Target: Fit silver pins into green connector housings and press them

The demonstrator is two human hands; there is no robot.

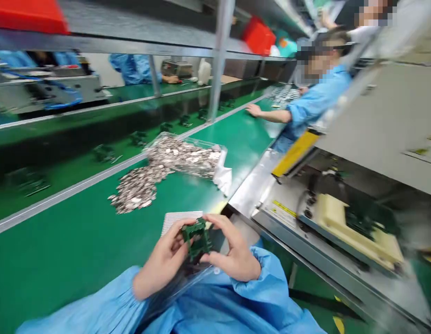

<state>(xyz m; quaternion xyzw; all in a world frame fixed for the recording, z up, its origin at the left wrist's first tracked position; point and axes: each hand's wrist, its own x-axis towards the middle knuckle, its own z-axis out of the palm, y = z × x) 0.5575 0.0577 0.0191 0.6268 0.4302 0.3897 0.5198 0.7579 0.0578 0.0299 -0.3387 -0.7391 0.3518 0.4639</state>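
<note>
— How are the hands set?
— Both are raised before the body, on the near side of the clear tray (224, 154). The left hand (167, 257) and right hand (232, 253) face each other with wrists bent inward.
— Is either one free?
— Neither. Fingers and thumbs of both grasp a small green frame (193, 229) from opposite sides, so it sits tilted between them, nearer the body than the tray. A ridged white pad (180, 216) lies just past it, on the tray's near side.
— And the surface?
— A green bench top (62, 260). Small discs fill the tray, and a loose pile (135, 190) of them spreads from its left end. Behind the tray runs a metal rail (62, 195), then a row of blurred green parts (104, 153).
— Who else is about?
— Farther along the bench than the tray, a co-worker (320, 95) in blue reaches an arm over the top. A red bin (259, 37) sits on a shelf above and beyond the tray.
— Where are the limits?
— The rail bounds the far side. To the tray's right the top meets a metal-edged machine with a cream fixture (328, 215). A broad green stretch opens to the tray's near left.
</note>
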